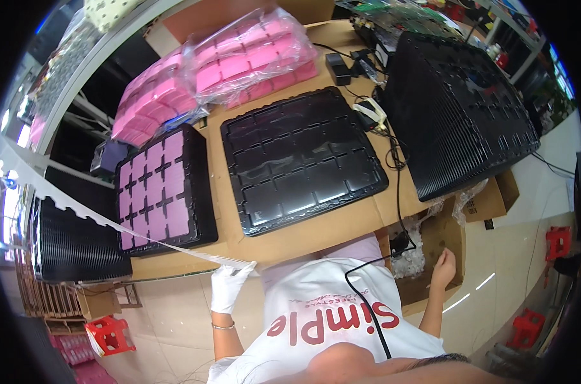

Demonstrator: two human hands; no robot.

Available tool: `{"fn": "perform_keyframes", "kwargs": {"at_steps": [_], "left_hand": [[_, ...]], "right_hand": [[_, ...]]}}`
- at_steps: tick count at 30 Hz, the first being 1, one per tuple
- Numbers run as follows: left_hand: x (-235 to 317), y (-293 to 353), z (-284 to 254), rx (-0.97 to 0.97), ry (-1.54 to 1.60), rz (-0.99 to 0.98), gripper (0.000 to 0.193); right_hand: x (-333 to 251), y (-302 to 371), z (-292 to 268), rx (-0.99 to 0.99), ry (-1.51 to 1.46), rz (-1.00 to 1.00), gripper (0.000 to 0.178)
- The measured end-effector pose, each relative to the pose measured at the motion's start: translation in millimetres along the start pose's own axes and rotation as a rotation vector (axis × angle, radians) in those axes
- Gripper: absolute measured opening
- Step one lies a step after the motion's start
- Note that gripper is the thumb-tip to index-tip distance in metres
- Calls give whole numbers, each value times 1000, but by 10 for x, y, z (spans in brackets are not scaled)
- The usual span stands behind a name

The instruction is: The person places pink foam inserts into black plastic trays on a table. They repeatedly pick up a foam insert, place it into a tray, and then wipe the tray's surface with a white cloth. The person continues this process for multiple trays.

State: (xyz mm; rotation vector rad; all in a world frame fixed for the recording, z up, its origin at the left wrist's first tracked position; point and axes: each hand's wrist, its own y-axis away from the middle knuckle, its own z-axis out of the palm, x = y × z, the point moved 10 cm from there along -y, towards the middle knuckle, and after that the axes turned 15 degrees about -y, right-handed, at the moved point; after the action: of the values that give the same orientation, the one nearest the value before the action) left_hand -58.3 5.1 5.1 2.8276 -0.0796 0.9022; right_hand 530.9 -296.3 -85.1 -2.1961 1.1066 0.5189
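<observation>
Over the table [224, 211], white strip [44, 187] handling seems underway: pinched by left hand [230, 288], steady tension needed; right hand [443, 269] half-curled, hold unclear.

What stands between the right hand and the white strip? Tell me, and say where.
A black cable: it loops across the front of the white shirt, between the bare right hand and the gloved left hand holding the white strip. Its height is unclear.

A white strip [88, 210] fades into the dark rim at left, its near end partly hidden by the gloved left hand [230, 287]. The right hand's [444, 267] fingers blur together; the table [258, 251] covers part of a cardboard box [456, 240].
</observation>
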Motion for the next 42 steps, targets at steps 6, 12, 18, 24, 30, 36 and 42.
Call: {"fn": "perform_keyframes", "kwargs": {"at_steps": [6,12,18,24,30,36,42], "left_hand": [[123,-3,-88,-7,-72,152,18],[469,-134,34,-164,61,204,24],[493,-317,71,-168,-17,240,27],[179,-336,-106,-394,369,180,51],[-115,-747,-72,-136,876,-51,96],[507,-1597,173,-116,929,79,42],[1652,-2899,117,-206,1323,267,83]], "right_hand": [[-3269,-302,-103,-11,-661,-705,14],[-5631,-939,1127,-292,-1074,-1162,15],[-6823,-1714,2590,-292,-667,-1320,17],[-7043,-1925,3432,-746,-327,-1247,13],[-7064,-2142,3706,-1131,-407,-1013,17],[-7267,-2753,3306,-367,-889,-823,24],[-7223,-2166,2152,-339,-1427,-622,23]]}}
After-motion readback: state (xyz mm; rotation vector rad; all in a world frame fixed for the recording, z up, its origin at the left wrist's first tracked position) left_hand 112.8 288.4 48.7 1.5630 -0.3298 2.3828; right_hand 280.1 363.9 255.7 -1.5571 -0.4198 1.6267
